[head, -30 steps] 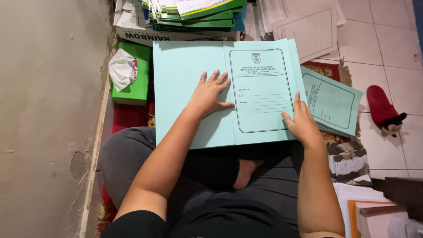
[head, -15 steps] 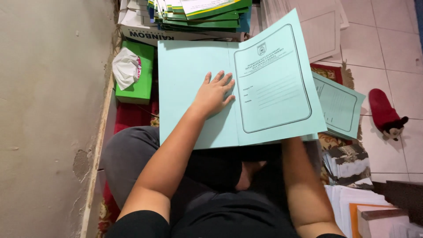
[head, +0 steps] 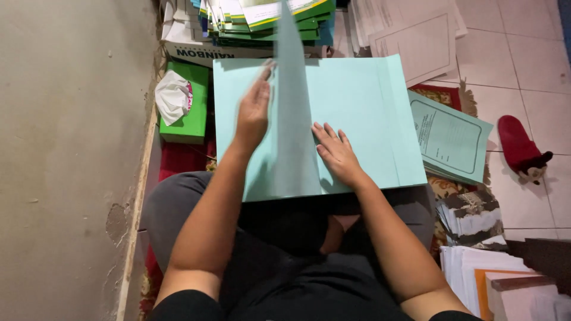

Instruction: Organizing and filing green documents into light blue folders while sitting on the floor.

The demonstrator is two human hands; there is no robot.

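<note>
At nine o'clock of the lap, a green tissue box [head: 189,113] sits against the wall with a white tissue [head: 173,96] puffed out of its top.

Next comes the left hand [head: 254,112], fingers straight and together, palm flat against the upright cover flap [head: 292,113] of the pale blue-green paper folder [head: 363,113]. It grips nothing; it simply props the sheet, which stands nearly on edge to the camera. The folder lies open across the knees, its far edge at twelve o'clock near a stack of green booklets [head: 267,18] on a cardboard box [head: 202,54].

To fold well from here, I judge the flap should be guided by that flat palm rather than pinched, so the crease stays straight along the spine and the paper does not buckle.

The right hand [head: 336,150] lies spread, fingers open and pressed on the inner face just beside the fold line, anchoring the lower leaf. Keeping that pressure close to the crease would stop the folder sliding off the lap.

At two o'clock, more printed folders [head: 452,139] of the same colour are stacked on a patterned rug; white sheets [head: 416,35] lie at one o'clock. At three o'clock a red plush slipper [head: 520,148] rests on the tiled floor [head: 523,71].
</note>
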